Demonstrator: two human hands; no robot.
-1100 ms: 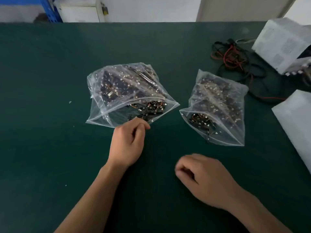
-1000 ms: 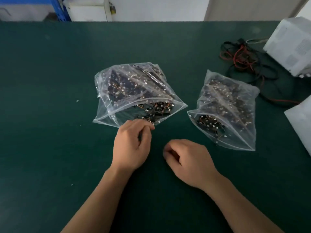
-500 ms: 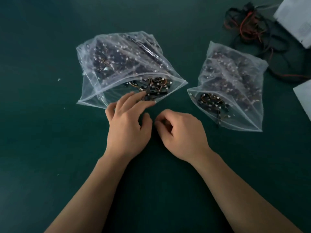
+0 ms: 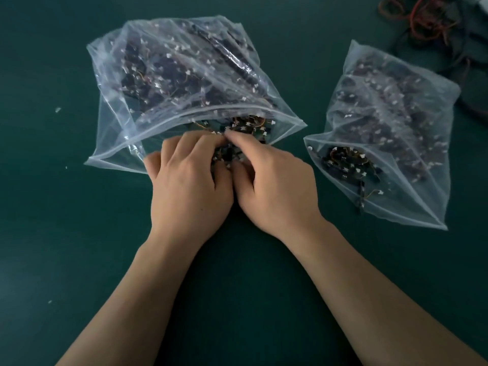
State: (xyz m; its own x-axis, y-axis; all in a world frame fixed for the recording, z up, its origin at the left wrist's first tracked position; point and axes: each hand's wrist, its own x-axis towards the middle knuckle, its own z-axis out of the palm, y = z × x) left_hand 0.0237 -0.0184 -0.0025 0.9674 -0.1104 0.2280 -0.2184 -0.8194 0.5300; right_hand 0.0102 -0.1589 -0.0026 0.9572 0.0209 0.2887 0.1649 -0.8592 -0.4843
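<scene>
Both hands — left hand (image 4: 188, 191), right hand (image 4: 274, 186) — curled round wired parts (image 4: 227, 154) at bag (image 4: 169, 75) mouth

No text, label, brand, number or sign is legible on the left clear bag (image 4: 184, 75), right clear bag (image 4: 390, 114), green table (image 4: 52, 233) or far-right cables (image 4: 422, 25).

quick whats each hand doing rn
Left hand: fingers curled round the wired parts at the bag mouth.
Right hand: pinching the same wired parts.
</scene>
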